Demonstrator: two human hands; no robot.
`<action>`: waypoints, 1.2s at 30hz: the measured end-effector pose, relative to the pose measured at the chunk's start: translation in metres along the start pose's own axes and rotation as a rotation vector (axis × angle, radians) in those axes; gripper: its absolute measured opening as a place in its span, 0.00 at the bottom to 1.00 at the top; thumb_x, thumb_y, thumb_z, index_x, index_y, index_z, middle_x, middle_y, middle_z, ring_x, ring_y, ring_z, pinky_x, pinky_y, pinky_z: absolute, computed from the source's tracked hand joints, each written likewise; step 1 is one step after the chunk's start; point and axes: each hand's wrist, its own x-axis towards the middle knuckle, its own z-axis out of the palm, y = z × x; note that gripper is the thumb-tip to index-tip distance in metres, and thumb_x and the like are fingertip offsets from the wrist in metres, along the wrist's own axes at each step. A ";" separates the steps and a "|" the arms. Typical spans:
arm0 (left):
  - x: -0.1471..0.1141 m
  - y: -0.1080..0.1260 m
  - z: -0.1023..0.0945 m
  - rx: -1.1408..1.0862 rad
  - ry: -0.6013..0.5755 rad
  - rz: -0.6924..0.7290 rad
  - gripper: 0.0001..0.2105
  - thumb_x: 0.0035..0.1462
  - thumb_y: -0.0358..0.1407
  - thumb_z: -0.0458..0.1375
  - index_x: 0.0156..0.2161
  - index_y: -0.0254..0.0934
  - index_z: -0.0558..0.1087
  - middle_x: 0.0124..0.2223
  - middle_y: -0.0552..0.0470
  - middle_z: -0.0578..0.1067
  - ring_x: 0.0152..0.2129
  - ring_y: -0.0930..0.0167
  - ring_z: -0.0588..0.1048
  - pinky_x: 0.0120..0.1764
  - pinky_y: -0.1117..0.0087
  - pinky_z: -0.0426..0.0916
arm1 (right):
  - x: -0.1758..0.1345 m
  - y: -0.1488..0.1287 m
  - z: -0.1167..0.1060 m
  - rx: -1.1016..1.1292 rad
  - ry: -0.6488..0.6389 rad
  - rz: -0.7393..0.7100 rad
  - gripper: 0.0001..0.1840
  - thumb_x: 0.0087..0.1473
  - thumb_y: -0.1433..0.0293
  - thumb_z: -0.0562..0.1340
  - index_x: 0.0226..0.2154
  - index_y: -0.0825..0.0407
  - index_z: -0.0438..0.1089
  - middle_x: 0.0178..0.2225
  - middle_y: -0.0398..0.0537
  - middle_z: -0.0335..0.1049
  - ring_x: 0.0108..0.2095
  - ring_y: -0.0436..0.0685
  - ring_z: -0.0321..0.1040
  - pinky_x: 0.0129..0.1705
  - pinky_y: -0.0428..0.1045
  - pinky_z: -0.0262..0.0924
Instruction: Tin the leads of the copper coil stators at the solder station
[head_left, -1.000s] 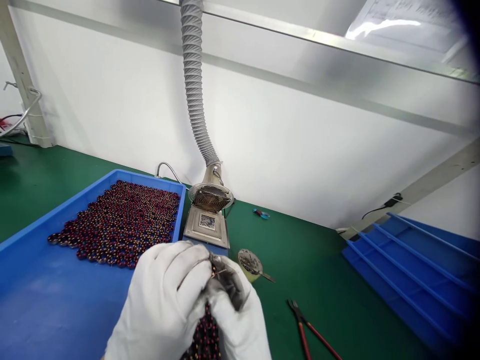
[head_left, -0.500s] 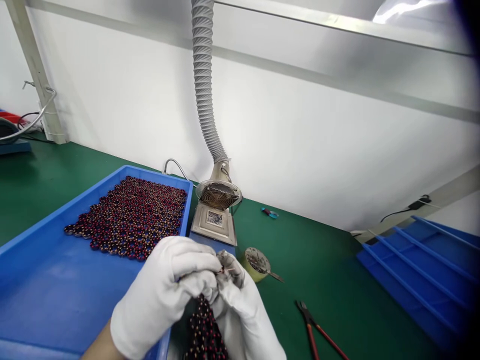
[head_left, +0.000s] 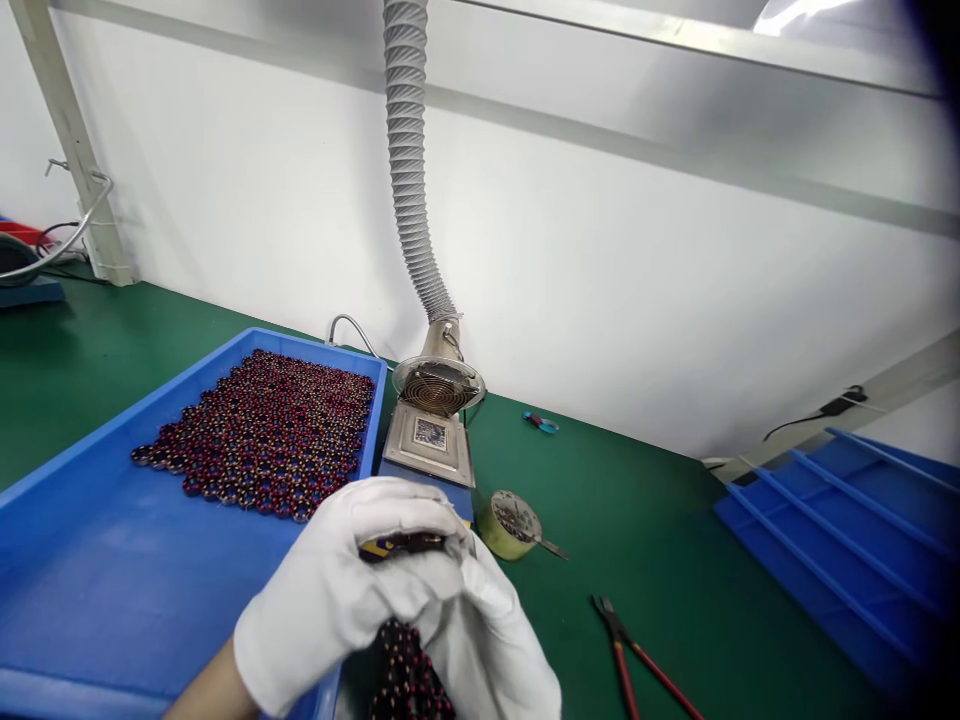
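While both gloved hands meet low in the frame, I see my left hand [head_left: 337, 590] curled shut around a small dark wound coil [head_left: 401, 545], my right hand [head_left: 487, 640] pinching beside it. It looks light, stiff, with fragile wire; I'd grip the rim. More coils [head_left: 409, 670] lie beneath; a blue tray [head_left: 90, 560], solder pot [head_left: 431, 440] and cutters [head_left: 626, 655] crowd nearby.

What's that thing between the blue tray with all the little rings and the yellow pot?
A metal machine with a round grille on top, joined to a grey ribbed hose, stands between the blue tray and the yellow pot, seen in the head view.
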 end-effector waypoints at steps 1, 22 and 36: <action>0.000 -0.002 0.002 -0.077 0.024 -0.009 0.13 0.46 0.24 0.57 0.33 0.44 0.77 0.37 0.54 0.77 0.37 0.69 0.74 0.42 0.71 0.70 | 0.002 0.003 -0.002 -0.012 0.012 -0.019 0.17 0.37 0.64 0.69 0.34 0.49 0.72 0.32 0.47 0.75 0.34 0.58 0.72 0.40 0.54 0.66; -0.006 0.001 -0.012 -0.005 0.283 -0.009 0.14 0.48 0.25 0.58 0.36 0.48 0.75 0.41 0.57 0.77 0.38 0.71 0.75 0.41 0.73 0.71 | -0.003 -0.004 0.005 0.377 -0.030 0.166 0.09 0.40 0.68 0.68 0.30 0.46 0.73 0.28 0.40 0.76 0.28 0.49 0.71 0.33 0.46 0.66; -0.002 0.000 -0.006 -0.224 0.120 -0.010 0.10 0.45 0.23 0.58 0.26 0.42 0.76 0.31 0.56 0.78 0.34 0.69 0.75 0.39 0.71 0.71 | -0.006 0.002 0.003 0.244 0.054 0.145 0.16 0.36 0.70 0.69 0.34 0.48 0.73 0.32 0.41 0.75 0.31 0.51 0.71 0.36 0.47 0.65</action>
